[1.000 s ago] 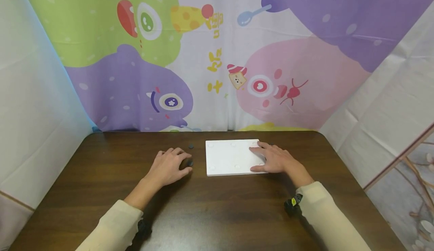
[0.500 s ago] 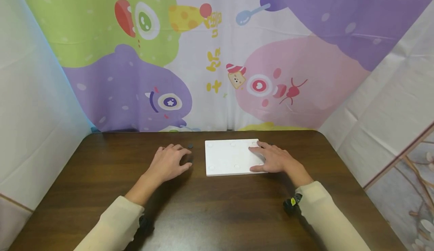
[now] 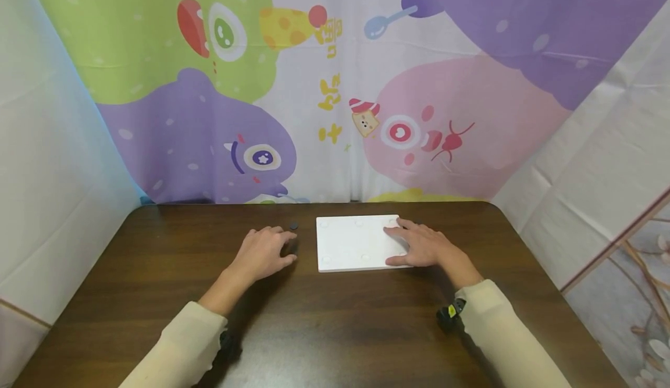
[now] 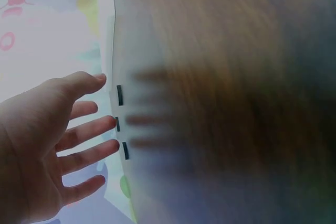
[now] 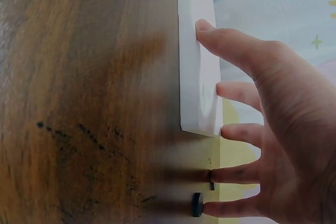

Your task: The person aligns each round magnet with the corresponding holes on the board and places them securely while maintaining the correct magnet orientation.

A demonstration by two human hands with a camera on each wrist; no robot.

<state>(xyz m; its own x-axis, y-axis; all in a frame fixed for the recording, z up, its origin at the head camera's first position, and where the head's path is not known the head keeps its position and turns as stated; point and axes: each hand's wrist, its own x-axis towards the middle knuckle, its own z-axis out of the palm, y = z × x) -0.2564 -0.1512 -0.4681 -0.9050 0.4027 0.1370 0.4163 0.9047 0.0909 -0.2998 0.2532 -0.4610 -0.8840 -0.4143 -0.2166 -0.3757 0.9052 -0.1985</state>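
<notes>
A flat white rectangular board (image 3: pixel 350 239) with shallow round recesses lies toward the back of the table. My right hand (image 3: pixel 426 245) rests on its right end, fingers spread; the right wrist view shows the thumb on the board. Two dark discs (image 5: pixel 197 204) lie by that hand's outer fingertips. Left of the board my left hand (image 3: pixel 264 252) hovers low, fingers apart and nothing gripped. Ahead of its fingertips, a small dark disc (image 3: pixel 293 225) shows in the head view. Three dark discs (image 4: pixel 120 95) appear edge-on in the left wrist view; whether the fingertips touch them I cannot tell.
The brown wooden table (image 3: pixel 335 330) reaches back to a cartoon-printed curtain (image 3: pixel 324 161). White fabric walls (image 3: pixel 57 161) stand on both sides. A dark wrist camera (image 3: pixel 447 317) sits under the right sleeve.
My left hand has shifted slightly, and the nearer dark disc beside its thumb is now hidden from the head view. My right hand and the board have stayed put.
</notes>
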